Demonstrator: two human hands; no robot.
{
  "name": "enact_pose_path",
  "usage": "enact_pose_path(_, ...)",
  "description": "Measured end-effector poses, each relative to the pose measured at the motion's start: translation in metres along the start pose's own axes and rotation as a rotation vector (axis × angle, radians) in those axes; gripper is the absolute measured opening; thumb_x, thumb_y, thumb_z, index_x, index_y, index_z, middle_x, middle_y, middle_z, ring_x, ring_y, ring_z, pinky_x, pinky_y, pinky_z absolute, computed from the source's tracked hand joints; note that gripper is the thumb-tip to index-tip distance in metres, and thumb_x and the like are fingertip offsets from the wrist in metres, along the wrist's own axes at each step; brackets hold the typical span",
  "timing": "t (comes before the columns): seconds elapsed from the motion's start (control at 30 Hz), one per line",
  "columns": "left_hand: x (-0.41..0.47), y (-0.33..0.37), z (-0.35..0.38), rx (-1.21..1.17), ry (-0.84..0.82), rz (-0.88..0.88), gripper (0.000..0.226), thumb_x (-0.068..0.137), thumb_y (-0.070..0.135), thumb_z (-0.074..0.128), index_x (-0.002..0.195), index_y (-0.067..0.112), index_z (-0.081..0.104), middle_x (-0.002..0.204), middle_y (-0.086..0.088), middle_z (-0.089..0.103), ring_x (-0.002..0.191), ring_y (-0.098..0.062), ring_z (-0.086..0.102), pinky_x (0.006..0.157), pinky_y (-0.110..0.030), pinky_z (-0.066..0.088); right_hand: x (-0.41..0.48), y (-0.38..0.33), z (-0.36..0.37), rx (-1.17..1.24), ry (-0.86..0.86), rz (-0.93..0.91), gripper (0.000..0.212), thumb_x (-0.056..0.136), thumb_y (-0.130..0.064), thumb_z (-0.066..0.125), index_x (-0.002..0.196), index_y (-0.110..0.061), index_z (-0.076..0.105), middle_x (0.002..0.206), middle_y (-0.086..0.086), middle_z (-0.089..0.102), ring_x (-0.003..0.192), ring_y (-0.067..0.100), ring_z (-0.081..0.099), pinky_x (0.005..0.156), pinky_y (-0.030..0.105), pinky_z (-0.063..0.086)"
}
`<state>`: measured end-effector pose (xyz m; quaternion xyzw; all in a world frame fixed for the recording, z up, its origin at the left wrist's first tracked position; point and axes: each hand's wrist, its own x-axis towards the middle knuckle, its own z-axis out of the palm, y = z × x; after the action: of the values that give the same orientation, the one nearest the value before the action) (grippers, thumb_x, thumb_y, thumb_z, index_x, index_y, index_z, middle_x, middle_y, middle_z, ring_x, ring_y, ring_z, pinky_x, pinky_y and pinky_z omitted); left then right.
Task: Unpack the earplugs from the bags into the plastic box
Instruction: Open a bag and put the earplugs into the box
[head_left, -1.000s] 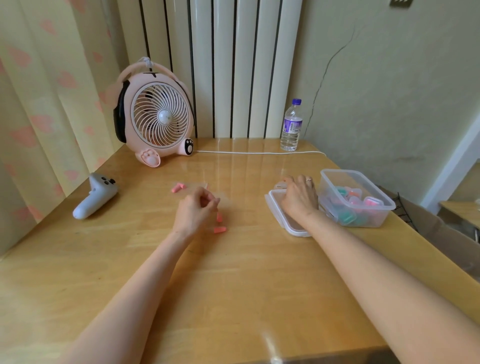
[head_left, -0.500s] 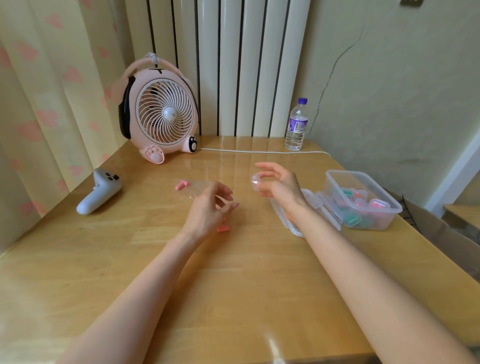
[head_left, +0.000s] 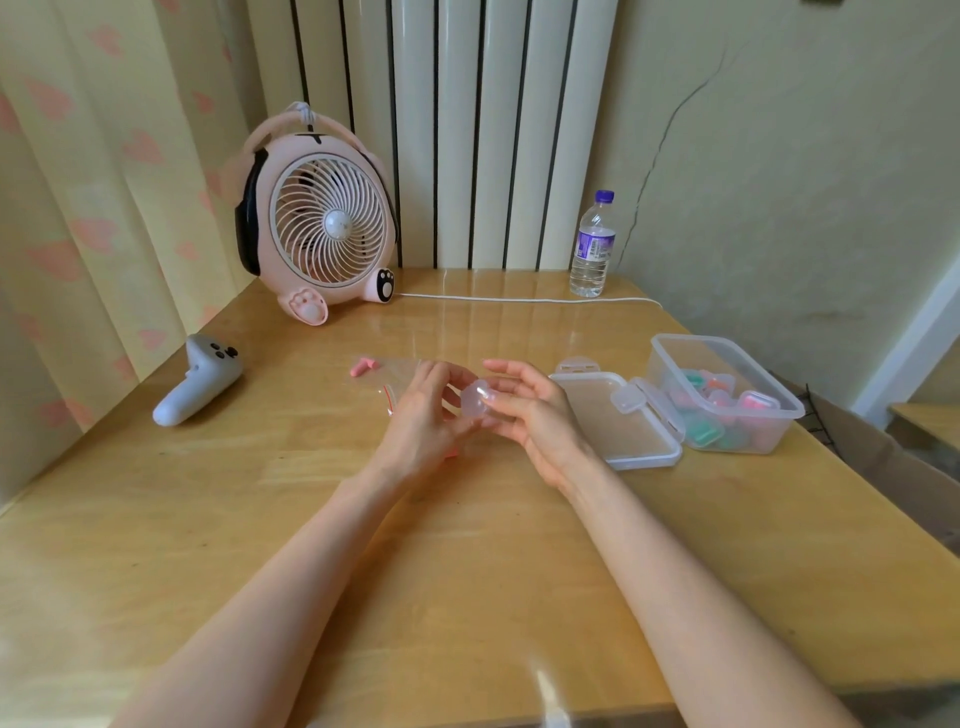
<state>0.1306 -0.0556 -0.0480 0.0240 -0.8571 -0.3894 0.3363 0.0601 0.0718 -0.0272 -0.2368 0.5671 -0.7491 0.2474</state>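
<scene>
Both hands meet over the middle of the table around a small clear plastic case (head_left: 475, 399). My right hand (head_left: 524, 410) grips the case with thumb and fingers. My left hand (head_left: 423, 415) touches its left side with the fingertips. A clear zip bag (head_left: 395, 375) lies flat just behind my left hand, with a pink earplug (head_left: 363, 367) at its far left end. To the right stands the open clear plastic box (head_left: 724, 397), holding several small green and pink cases. Its lid (head_left: 618, 418) lies flat beside it.
A pink desk fan (head_left: 324, 218) stands at the back left, its white cable (head_left: 519, 300) running along the back edge to a water bottle (head_left: 593, 247). A white handheld controller (head_left: 200, 376) lies at the left. A curtain hangs along the table's left side.
My right hand lifted a small clear case from beside the lid and carried it left to the table's middle. My left hand rose off the table to meet it.
</scene>
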Motion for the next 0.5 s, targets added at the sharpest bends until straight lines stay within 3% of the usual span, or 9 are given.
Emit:
enact_pose_path(0.23,0.0014,-0.0015,-0.0009,0.04,-0.014,0.095,0.037,0.072,0.02,0.078,0.102,0.01,0.058,0.102,-0.001,0.053,0.083,-0.004,0.052,0.066,-0.008,0.044,-0.0001,0.0002,-0.0015,0.034,-0.046,0.038,0.039,0.084,0.007,0.059,0.12,-0.007,0.056,0.106,0.011,0.064,0.08,0.018,0.066,0.065,0.022,0.054)
enact_pose_path(0.4,0.0029,-0.0057,-0.0018,0.071,-0.011,0.118,0.04,0.071,0.006,0.078,0.105,0.015,0.059,0.104,-0.001,0.051,0.089,0.002,0.05,0.073,-0.004,0.04,0.0002,0.003,-0.0026,-0.026,-0.104,0.089,0.034,0.089,-0.013,0.062,0.121,-0.005,0.055,0.11,0.016,0.069,0.093,0.025,0.066,0.082,0.033,0.054)
enact_pose_path(0.5,0.0033,-0.0057,-0.0016,0.055,-0.037,0.113,0.045,0.07,0.009,0.079,0.108,0.019,0.057,0.107,-0.003,0.051,0.093,0.002,0.05,0.078,-0.007,0.042,-0.0003,0.0029,-0.0031,-0.024,-0.09,0.063,0.034,0.089,-0.011,0.062,0.122,-0.006,0.055,0.108,0.016,0.069,0.09,0.024,0.067,0.076,0.029,0.055)
